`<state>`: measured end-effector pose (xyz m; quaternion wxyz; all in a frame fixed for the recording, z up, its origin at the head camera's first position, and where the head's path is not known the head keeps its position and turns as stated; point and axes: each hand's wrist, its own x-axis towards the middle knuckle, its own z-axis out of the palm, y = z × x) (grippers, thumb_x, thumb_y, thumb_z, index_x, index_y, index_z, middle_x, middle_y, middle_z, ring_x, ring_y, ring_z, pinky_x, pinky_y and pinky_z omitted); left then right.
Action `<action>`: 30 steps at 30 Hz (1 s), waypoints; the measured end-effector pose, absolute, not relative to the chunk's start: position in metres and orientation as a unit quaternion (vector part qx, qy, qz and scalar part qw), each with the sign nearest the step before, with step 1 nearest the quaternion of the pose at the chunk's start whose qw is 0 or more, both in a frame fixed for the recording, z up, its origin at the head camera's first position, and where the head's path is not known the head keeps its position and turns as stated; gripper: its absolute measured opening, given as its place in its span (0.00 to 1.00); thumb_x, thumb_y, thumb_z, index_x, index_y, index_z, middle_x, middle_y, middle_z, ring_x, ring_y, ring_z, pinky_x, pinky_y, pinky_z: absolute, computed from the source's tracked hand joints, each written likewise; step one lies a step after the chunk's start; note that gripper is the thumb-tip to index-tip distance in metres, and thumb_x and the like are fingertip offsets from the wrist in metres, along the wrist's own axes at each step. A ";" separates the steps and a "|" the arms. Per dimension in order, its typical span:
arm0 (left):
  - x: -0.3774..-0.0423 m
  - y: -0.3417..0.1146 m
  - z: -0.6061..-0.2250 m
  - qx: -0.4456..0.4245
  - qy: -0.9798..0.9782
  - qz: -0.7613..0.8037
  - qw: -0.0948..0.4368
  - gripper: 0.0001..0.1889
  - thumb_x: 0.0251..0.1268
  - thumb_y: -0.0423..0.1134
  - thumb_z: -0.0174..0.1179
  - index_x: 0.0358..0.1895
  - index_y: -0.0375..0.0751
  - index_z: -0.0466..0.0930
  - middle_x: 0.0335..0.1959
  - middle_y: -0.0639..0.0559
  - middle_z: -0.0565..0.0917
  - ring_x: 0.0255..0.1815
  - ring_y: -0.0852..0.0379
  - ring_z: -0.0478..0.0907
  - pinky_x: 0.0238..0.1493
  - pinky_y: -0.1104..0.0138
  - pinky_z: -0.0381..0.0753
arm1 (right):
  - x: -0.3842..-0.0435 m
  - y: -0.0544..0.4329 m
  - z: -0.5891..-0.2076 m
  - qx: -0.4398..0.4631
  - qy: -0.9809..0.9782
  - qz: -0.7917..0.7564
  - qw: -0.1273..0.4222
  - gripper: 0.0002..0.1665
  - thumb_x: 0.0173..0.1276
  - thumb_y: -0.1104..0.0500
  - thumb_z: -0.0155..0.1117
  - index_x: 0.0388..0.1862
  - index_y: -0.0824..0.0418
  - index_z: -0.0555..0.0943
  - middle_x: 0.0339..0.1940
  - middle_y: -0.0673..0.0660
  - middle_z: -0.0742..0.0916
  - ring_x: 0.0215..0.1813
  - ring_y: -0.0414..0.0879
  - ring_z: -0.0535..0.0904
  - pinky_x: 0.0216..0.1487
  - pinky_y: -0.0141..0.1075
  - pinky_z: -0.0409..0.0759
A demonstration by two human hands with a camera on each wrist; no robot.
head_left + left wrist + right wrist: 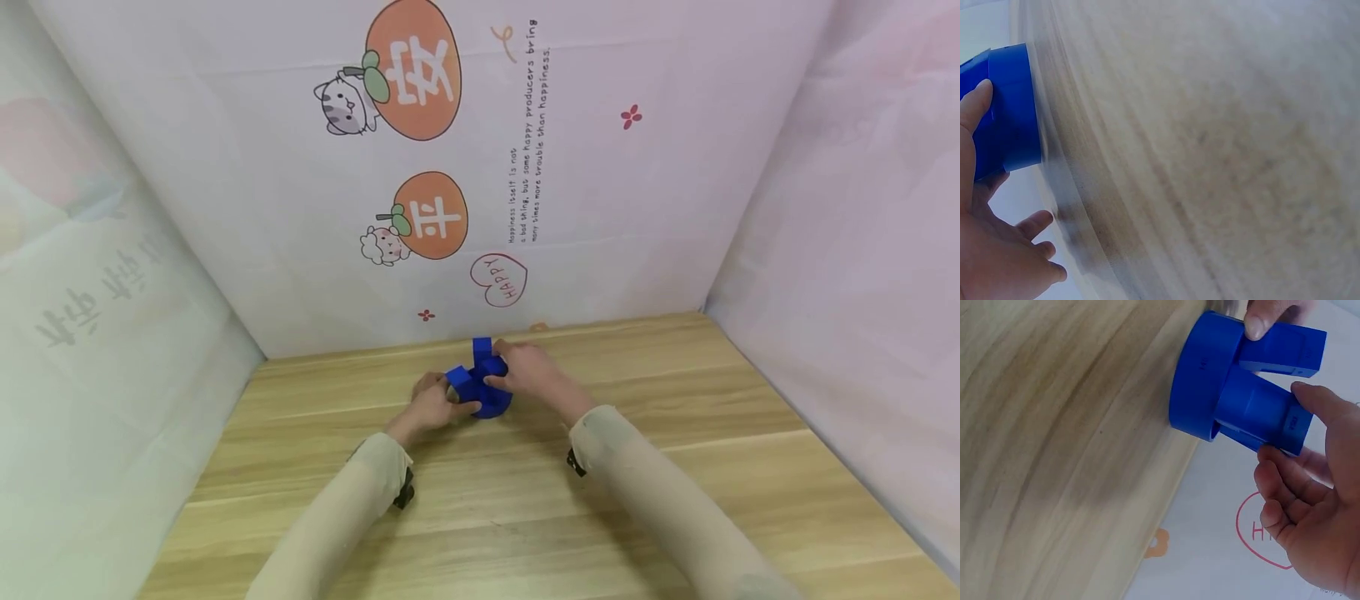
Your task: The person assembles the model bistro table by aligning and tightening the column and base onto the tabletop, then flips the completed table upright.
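A low blue ring lies on the wooden table, and several blue blocks rise from it, leaning outward. My left hand grips the left block, thumb on its near side. At the right, my right hand pinches a tapered block between thumb and fingers near its outer end. Another blue block stands at the back of the ring. In the left wrist view, the left thumb presses against blue plastic, while the other fingers are partly hidden. How deep the blocks sit in the ring is hidden.
The wooden table extends around the hands. Close behind the ring stands a white printed cloth wall, with further cloth walls at left and right. Dark wrist-worn devices hang under both cuffs.
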<state>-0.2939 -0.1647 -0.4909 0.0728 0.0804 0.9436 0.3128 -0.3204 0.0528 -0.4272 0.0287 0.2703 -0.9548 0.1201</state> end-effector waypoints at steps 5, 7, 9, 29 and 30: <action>-0.292 -0.165 -0.495 0.079 0.940 0.323 0.073 0.46 0.61 0.62 0.65 0.75 0.38 0.63 0.72 0.36 0.65 0.75 0.37 0.54 0.76 0.41 0.51 | -0.320 0.053 -0.431 0.246 -0.956 0.160 0.023 0.32 0.63 0.40 0.70 0.56 0.61 0.79 0.42 0.57 0.89 0.42 0.48 0.86 0.45 0.40 0.85; -0.291 -0.166 -0.496 0.078 0.940 0.325 0.073 0.45 0.61 0.62 0.65 0.75 0.38 0.63 0.73 0.36 0.64 0.76 0.37 0.54 0.76 0.41 0.51 | -0.322 0.054 -0.432 0.235 -0.955 0.181 0.017 0.31 0.62 0.40 0.72 0.54 0.60 0.80 0.42 0.55 0.89 0.41 0.46 0.85 0.44 0.39 0.84; -0.291 -0.165 -0.496 0.076 0.940 0.325 0.073 0.45 0.61 0.61 0.65 0.75 0.38 0.63 0.73 0.37 0.64 0.76 0.37 0.54 0.76 0.41 0.52 | -0.323 0.054 -0.433 0.213 -0.956 0.203 0.008 0.30 0.60 0.40 0.73 0.50 0.60 0.80 0.39 0.54 0.88 0.39 0.46 0.83 0.42 0.38 0.83; -0.297 -0.168 -0.495 0.089 0.949 0.295 0.072 0.48 0.60 0.66 0.63 0.77 0.41 0.60 0.74 0.35 0.64 0.77 0.39 0.54 0.77 0.43 0.51 | -0.321 0.064 -0.429 0.256 -0.956 0.133 0.041 0.29 0.62 0.40 0.69 0.52 0.59 0.82 0.45 0.55 0.88 0.45 0.50 0.84 0.48 0.44 0.83; -0.296 -0.168 -0.495 0.089 0.948 0.297 0.072 0.48 0.61 0.66 0.63 0.77 0.41 0.60 0.74 0.35 0.64 0.77 0.39 0.54 0.77 0.43 0.51 | -0.321 0.065 -0.428 0.262 -0.955 0.135 0.040 0.29 0.62 0.41 0.70 0.52 0.60 0.82 0.47 0.56 0.88 0.48 0.51 0.84 0.50 0.45 0.83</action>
